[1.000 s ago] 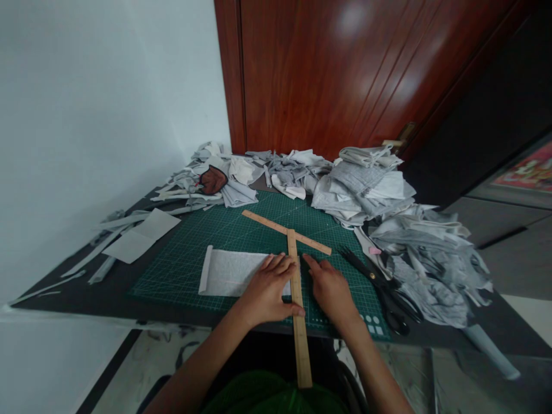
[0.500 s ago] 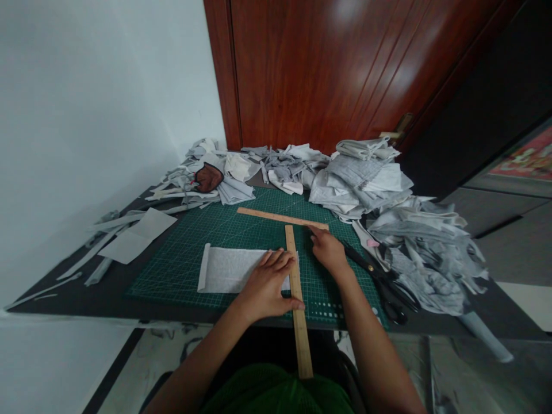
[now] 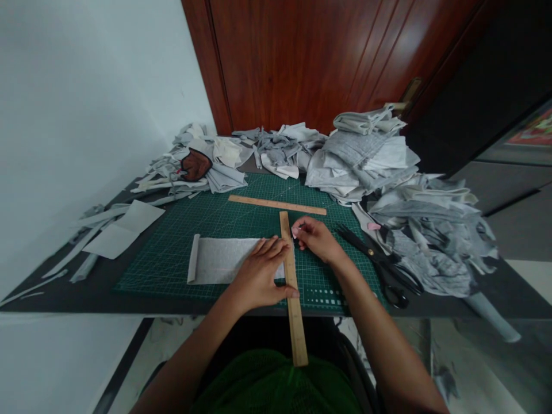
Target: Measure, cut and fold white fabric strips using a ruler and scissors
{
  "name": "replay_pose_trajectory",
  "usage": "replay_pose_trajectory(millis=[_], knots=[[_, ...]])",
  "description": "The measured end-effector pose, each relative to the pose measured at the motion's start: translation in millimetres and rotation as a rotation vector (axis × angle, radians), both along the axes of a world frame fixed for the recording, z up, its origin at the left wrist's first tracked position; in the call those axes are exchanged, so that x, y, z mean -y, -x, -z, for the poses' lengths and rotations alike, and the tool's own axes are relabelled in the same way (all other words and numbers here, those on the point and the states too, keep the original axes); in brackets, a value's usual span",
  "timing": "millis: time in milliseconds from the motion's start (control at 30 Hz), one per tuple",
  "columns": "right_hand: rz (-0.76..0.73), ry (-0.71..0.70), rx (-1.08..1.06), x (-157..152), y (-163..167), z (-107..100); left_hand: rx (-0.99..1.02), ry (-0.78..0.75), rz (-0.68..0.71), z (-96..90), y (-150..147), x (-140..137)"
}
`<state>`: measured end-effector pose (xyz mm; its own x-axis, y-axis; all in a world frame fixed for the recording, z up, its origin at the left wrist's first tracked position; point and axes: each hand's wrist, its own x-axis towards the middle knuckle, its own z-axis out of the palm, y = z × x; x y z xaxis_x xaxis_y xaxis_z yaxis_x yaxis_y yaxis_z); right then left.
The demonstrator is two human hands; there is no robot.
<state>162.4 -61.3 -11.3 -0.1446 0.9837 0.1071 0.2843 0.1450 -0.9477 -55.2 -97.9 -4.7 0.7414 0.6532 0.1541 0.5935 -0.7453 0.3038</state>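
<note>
My left hand (image 3: 262, 271) lies flat, fingers spread, pressing a wooden ruler (image 3: 295, 322) down over the right end of a grey-white fabric strip (image 3: 224, 257). The strip's left end is folded or rolled, and a faint pink line crosses it. The ruler stands nearly upright in view, its near end past the table edge. Just right of the ruler's upper part, my right hand (image 3: 318, 238) pinches a small pink piece of tailor's chalk (image 3: 295, 232). A second wooden ruler (image 3: 278, 204) lies crosswise farther back on the green cutting mat (image 3: 172, 230).
Black scissors (image 3: 377, 261) lie at the mat's right, beside a pink piece (image 3: 374, 226). Fabric heaps (image 3: 362, 161) line the back and right. A brown mesh piece (image 3: 196, 164), strips and a pale sheet (image 3: 125, 230) lie left. A wooden door (image 3: 293, 63) stands behind.
My right hand has drawn its extended finger back from the far ruler and come closer to the near ruler, with pink chalk now visible in its pinch. The view has shifted slightly.
</note>
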Motion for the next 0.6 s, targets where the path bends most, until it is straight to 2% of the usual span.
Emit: replay_pose_trajectory(millis=[233, 600], knots=[[-0.076, -0.064, 0.163, 7.0, -3.8, -11.4, -0.004, 0.002, 0.000, 2.1, -0.2, -0.7], [-0.037, -0.110, 0.327, 8.6, -4.3, -10.7, 0.026, 0.044, 0.005, 2.1, -0.5, -0.8]])
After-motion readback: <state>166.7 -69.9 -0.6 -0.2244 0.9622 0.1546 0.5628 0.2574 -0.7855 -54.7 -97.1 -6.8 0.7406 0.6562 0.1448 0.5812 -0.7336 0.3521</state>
